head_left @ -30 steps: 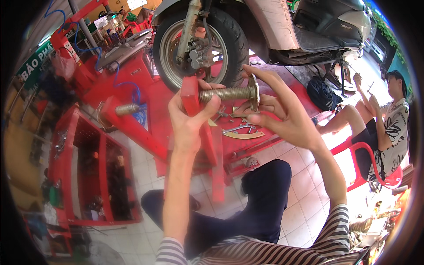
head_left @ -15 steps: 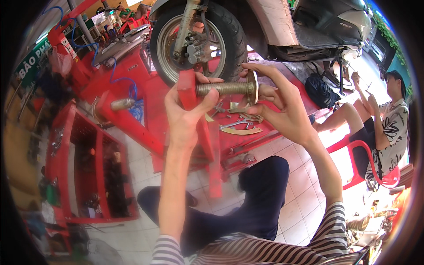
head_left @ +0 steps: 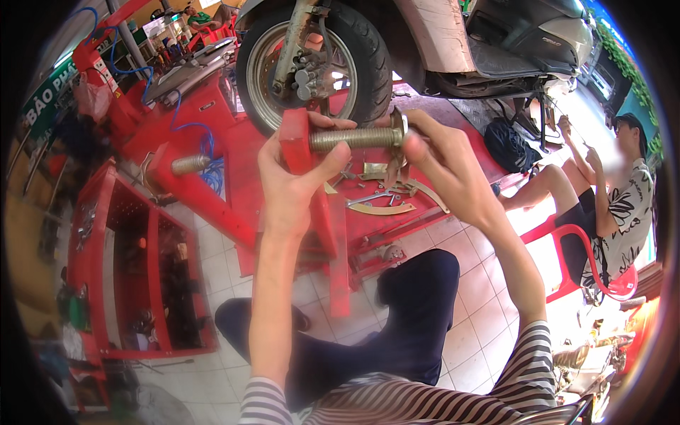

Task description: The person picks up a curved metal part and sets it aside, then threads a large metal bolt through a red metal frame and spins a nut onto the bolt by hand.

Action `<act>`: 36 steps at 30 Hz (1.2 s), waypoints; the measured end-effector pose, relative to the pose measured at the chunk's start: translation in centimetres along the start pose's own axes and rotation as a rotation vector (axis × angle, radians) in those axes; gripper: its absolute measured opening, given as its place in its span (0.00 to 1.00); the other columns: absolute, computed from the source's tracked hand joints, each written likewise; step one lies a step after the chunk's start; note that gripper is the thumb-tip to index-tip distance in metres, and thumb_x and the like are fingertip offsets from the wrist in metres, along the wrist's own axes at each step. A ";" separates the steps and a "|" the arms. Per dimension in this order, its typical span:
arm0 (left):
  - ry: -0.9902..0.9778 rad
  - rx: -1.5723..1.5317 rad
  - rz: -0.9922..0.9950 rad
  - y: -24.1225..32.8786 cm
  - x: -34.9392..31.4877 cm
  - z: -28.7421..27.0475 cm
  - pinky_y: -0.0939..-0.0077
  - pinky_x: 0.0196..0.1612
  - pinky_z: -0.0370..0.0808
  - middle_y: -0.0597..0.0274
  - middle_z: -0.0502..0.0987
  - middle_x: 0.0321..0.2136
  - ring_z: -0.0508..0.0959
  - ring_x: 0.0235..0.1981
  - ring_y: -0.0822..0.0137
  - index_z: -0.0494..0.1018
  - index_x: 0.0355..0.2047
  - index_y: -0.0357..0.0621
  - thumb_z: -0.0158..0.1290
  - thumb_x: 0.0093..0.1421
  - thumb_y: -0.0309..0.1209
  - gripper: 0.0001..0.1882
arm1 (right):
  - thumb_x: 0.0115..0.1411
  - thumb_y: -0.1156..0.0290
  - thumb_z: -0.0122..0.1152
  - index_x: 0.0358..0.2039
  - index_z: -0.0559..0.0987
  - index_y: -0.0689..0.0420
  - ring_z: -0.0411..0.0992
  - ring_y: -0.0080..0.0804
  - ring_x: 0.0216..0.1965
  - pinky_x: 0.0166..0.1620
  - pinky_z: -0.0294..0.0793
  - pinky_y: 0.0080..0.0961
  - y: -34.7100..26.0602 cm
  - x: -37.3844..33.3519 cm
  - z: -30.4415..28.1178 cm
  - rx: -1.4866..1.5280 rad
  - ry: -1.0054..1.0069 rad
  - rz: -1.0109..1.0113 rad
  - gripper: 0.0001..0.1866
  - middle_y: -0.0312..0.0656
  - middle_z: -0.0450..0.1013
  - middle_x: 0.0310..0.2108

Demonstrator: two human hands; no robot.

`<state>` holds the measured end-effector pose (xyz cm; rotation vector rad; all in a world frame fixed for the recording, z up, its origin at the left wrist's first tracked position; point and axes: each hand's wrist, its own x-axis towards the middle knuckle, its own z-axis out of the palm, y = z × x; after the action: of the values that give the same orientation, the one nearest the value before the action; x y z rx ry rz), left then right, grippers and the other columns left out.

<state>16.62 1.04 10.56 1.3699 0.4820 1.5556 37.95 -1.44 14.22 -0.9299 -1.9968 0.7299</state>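
A thick threaded bolt (head_left: 354,138) runs level out of the end of a red steel arm (head_left: 296,138). Behind that end my left hand (head_left: 287,173) is closed, its thumb along the bolt's underside and its fingertips showing above. At the bolt's right end is a flat metal plate (head_left: 399,129), seen nearly edge-on. My right hand (head_left: 446,159) grips this plate, thumb in front, with some fingers hidden behind it. Lower left, a second bolt (head_left: 190,164) sticks out of another red arm (head_left: 212,202).
Beyond my hands stands a scooter's front wheel (head_left: 315,78) on a red platform (head_left: 241,152). Loose wrenches and curved metal strips (head_left: 382,209) lie below the bolt. A red cabinet (head_left: 142,269) is at left. At right a person (head_left: 616,205) sits on a red chair (head_left: 559,248).
My right hand has rolled round the plate: the index finger that arched over it has come down and the thumb has moved up. The plate has turned. My left hand keeps its grip.
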 end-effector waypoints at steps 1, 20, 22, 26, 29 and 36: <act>-0.013 0.011 -0.007 -0.1 0.0 -0.1 0.70 0.42 0.78 0.51 0.78 0.40 0.80 0.36 0.64 0.68 0.44 0.37 0.60 0.57 0.23 0.16 | 0.59 0.73 0.63 0.59 0.66 0.61 0.78 0.32 0.39 0.47 0.76 0.29 0.0 -0.1 0.2 0.072 0.017 0.008 0.28 0.46 0.76 0.40; -0.021 -0.056 0.111 -1.9 0.7 -0.5 0.73 0.43 0.80 0.48 0.79 0.42 0.81 0.40 0.64 0.71 0.45 0.32 0.62 0.56 0.25 0.19 | 0.57 0.80 0.60 0.61 0.64 0.60 0.74 0.25 0.34 0.41 0.75 0.24 1.6 0.0 0.2 -0.177 0.055 -0.062 0.31 0.45 0.74 0.43; -0.063 -0.112 0.131 -2.2 0.8 -0.4 0.71 0.44 0.81 0.46 0.78 0.43 0.81 0.41 0.63 0.70 0.46 0.30 0.62 0.55 0.25 0.20 | 0.57 0.79 0.59 0.61 0.64 0.60 0.74 0.27 0.33 0.43 0.74 0.25 1.7 0.5 1.1 -0.219 0.169 -0.204 0.30 0.45 0.74 0.44; -0.106 -0.041 0.183 -2.7 1.0 -1.4 0.68 0.44 0.81 0.43 0.77 0.45 0.81 0.43 0.60 0.68 0.48 0.28 0.62 0.55 0.24 0.23 | 0.53 0.82 0.60 0.65 0.57 0.58 0.76 0.36 0.44 0.49 0.74 0.30 1.7 1.1 0.9 -0.001 0.071 -0.111 0.39 0.48 0.73 0.48; -0.139 -0.075 0.192 -2.6 1.1 -1.3 0.66 0.43 0.83 0.41 0.77 0.45 0.80 0.44 0.58 0.66 0.49 0.26 0.62 0.54 0.24 0.24 | 0.48 0.87 0.62 0.67 0.50 0.58 0.77 0.39 0.45 0.49 0.75 0.32 2.0 1.0 1.6 0.029 0.135 -0.152 0.48 0.50 0.73 0.49; -0.136 -0.147 0.189 -3.3 1.2 -1.3 0.65 0.43 0.83 0.39 0.76 0.45 0.79 0.45 0.55 0.65 0.50 0.24 0.62 0.54 0.22 0.26 | 0.42 0.83 0.71 0.67 0.49 0.60 0.77 0.41 0.46 0.49 0.76 0.33 3.4 0.8 1.4 -0.045 0.201 -0.240 0.54 0.49 0.73 0.50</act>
<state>16.83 3.92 8.21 1.4278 0.1551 1.6022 37.61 0.89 11.34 -0.7415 -1.9101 0.4419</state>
